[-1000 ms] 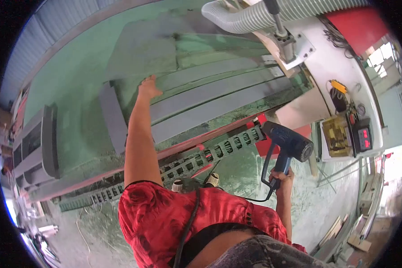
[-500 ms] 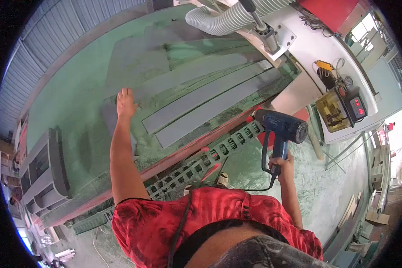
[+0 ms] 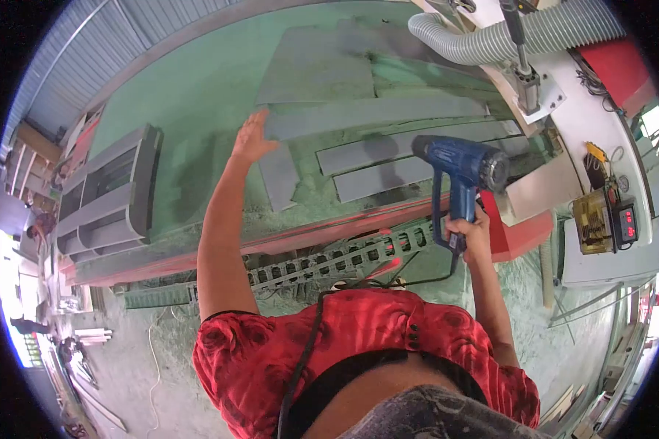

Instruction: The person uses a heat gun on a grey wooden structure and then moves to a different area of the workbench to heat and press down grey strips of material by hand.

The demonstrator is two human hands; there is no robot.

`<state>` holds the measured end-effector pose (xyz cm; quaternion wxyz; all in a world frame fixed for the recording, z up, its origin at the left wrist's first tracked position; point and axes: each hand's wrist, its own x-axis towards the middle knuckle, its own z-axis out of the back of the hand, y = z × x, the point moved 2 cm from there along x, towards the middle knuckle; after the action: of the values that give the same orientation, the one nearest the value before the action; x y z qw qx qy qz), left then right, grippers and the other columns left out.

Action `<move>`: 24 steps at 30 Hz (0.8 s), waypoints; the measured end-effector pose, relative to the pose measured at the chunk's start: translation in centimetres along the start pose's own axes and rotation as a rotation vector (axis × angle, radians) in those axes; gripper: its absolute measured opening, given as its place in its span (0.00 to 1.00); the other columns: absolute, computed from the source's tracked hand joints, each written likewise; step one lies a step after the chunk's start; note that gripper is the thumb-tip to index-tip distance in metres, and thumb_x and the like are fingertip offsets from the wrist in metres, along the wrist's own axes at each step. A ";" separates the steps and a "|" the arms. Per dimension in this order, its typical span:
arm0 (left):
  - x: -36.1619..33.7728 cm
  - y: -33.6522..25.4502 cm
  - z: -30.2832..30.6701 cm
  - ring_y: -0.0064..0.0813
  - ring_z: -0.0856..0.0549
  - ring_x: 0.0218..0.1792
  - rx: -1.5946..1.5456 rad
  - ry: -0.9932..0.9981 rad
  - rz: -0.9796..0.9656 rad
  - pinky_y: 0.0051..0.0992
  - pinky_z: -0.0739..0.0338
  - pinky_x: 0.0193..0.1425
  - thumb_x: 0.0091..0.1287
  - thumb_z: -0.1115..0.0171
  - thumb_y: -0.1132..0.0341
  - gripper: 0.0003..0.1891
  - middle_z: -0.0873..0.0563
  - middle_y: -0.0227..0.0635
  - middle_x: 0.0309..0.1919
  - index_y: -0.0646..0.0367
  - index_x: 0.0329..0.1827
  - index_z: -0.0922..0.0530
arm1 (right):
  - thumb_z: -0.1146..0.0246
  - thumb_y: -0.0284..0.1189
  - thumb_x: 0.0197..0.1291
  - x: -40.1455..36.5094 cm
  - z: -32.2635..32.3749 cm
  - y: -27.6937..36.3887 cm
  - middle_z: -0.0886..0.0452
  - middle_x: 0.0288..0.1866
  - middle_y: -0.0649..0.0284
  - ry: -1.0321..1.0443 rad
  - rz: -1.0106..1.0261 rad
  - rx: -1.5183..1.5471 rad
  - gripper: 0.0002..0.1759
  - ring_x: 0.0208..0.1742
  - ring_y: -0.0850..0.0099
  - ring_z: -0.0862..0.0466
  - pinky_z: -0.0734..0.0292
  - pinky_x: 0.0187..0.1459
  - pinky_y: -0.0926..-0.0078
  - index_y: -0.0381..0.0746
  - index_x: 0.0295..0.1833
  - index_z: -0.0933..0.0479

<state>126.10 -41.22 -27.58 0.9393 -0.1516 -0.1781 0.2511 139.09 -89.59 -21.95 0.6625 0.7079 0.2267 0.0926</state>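
A corrugated grey metal wall [image 3: 88,51] backs the workshop, with a ribbed grey extraction hose [image 3: 483,40] and a white machine housing [image 3: 600,139] at right, a grey shelf unit [image 3: 102,197] at left, a dusty pale floor [image 3: 161,366] below, and daylight glaring at both edges.

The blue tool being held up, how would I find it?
Look at the big green machine bed with flat grey boards on it. At its near edge the right hand grips a blue heat gun. It is the only blue, pistol-shaped thing there.
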 end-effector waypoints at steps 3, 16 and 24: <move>-0.9 -0.9 0.6 0.49 0.31 0.61 -0.029 -0.082 -0.051 0.40 0.33 0.65 0.41 0.26 0.64 0.48 0.29 0.46 0.60 0.56 0.68 0.41 | 0.33 0.17 0.38 1.0 -3.3 0.1 0.22 0.26 0.61 0.149 -0.038 -0.009 0.20 0.22 0.72 0.21 0.25 0.25 0.76 0.31 0.42 0.27; -5.4 -4.5 2.5 0.47 0.28 0.53 -0.156 -0.290 -0.164 0.40 0.30 0.59 0.39 0.27 0.67 0.48 0.27 0.43 0.50 0.53 0.67 0.41 | 0.33 0.18 0.36 0.0 -15.0 1.4 0.22 0.27 0.59 0.525 -0.020 0.039 0.22 0.21 0.74 0.22 0.24 0.26 0.75 0.32 0.43 0.28; -6.2 -5.6 3.4 0.48 0.28 0.53 -0.199 -0.268 -0.170 0.40 0.30 0.59 0.37 0.28 0.68 0.47 0.27 0.44 0.50 0.53 0.66 0.40 | 0.33 0.17 0.37 -0.9 -16.9 -0.1 0.23 0.27 0.61 0.612 -0.060 0.013 0.24 0.23 0.76 0.22 0.25 0.26 0.78 0.31 0.46 0.29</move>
<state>122.03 -48.47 -24.01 0.9053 -0.1935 -0.3377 0.1701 130.99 -74.81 -20.12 0.5612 0.6444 0.4371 0.2806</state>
